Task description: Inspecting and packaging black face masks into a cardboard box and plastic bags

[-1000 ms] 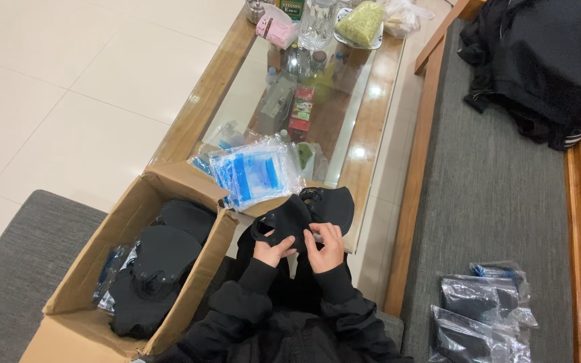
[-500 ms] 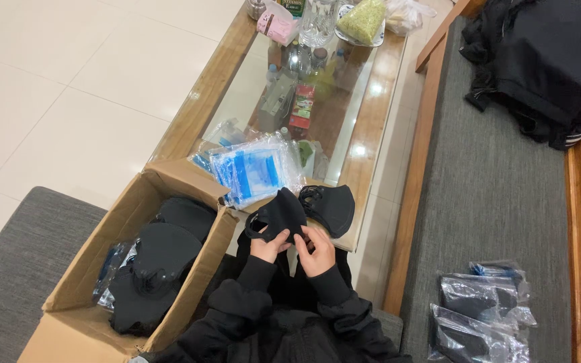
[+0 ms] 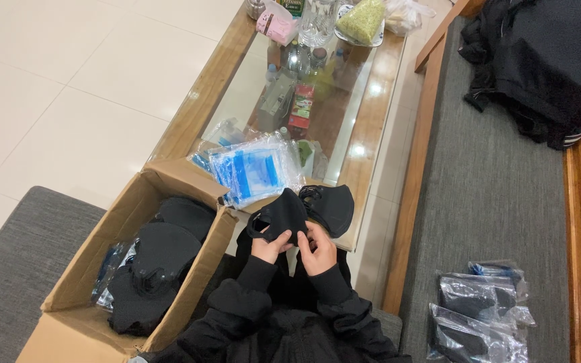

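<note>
My left hand (image 3: 268, 246) and my right hand (image 3: 318, 247) together hold a black face mask (image 3: 282, 214) just above my lap, fingers pinching its lower edge. A second black mask (image 3: 332, 207) lies on the near corner of the glass-topped wooden table (image 3: 364, 134), right behind the held one. A stack of clear plastic bags with blue print (image 3: 253, 171) rests on the table to the left of my hands. Both sleeves are black.
An open cardboard box (image 3: 89, 269) at my left holds several black masks (image 3: 159, 259). Bagged masks (image 3: 479, 309) lie on the grey bench cushion at right, with a black jacket (image 3: 539, 60) farther back. Jars, bottles and a bowl crowd the table's far end.
The mask in my hands has shifted left and been folded narrower, away from the second mask on the table. My hands stay close together.
</note>
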